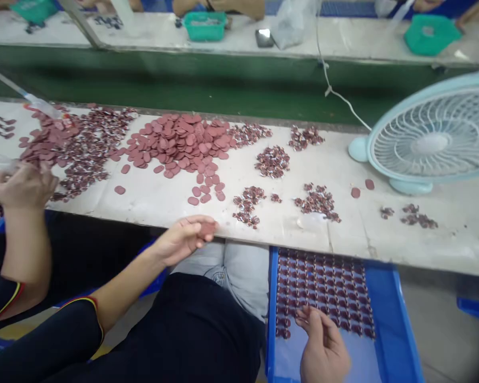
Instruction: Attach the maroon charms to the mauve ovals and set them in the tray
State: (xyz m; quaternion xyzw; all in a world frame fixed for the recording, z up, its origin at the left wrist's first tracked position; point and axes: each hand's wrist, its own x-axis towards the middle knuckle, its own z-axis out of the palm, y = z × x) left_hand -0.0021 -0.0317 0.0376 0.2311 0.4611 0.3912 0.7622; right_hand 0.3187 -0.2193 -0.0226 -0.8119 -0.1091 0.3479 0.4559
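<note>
My left hand (183, 238) is closed at the table's front edge, with a flat reddish-brown oval disc (208, 229) between thumb and fingers. Over the blue tray (407, 324) at lower right, my right hand (323, 343) pinches near a row's end; whatever is at its fingertips blends with the small parts there. Rows of small dark-red parts with shiny bits (323, 287) cover the tray's upper part. Beyond my left hand lies a heap of oval discs (179, 141), some scattered loose. Small clusters of assembled-looking dark-red parts (317, 202) sit right of the heap.
A light-blue fan (431, 141) stands on the table at right, its white cord running backward. At left, a co-worker's hands (22, 183) work beside another heap of parts (91, 143). Green baskets (205, 26) stand on the far bench, across a green gap.
</note>
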